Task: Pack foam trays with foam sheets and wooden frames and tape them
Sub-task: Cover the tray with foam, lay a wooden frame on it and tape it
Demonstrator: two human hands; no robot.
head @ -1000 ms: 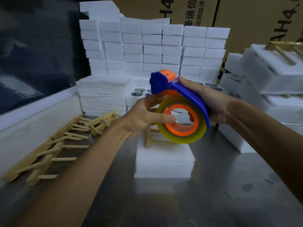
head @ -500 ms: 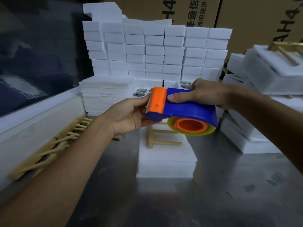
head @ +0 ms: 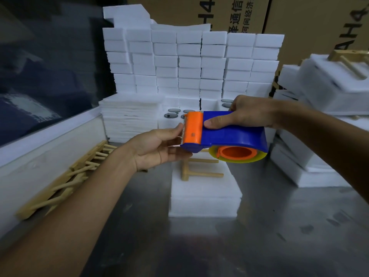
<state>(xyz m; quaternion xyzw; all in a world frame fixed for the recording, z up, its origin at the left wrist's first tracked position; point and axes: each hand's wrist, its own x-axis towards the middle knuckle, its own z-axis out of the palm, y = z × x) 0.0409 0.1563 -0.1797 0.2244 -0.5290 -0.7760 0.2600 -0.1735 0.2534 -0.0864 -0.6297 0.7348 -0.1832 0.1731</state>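
My right hand (head: 249,114) grips a blue and orange tape dispenser (head: 225,134) from above, held flat over the table, its yellowish tape roll (head: 237,155) underneath. My left hand (head: 157,148) pinches at the serrated orange end of the dispenser, fingers under its nose; whether it holds the tape end I cannot tell. Below them sits a white foam tray (head: 205,198) with a wooden frame (head: 197,172) on top, partly hidden by the dispenser.
Loose wooden frames (head: 65,180) lie along the left edge of the metal table (head: 279,236). A foam sheet stack (head: 129,116) and a wall of foam blocks (head: 189,62) stand behind. Packed foam trays (head: 319,108) pile up at right, cardboard boxes (head: 299,15) behind.
The dispenser was upright a second ago and has turned flat, orange blade end to the left. My left hand moved from the roll to the blade end.
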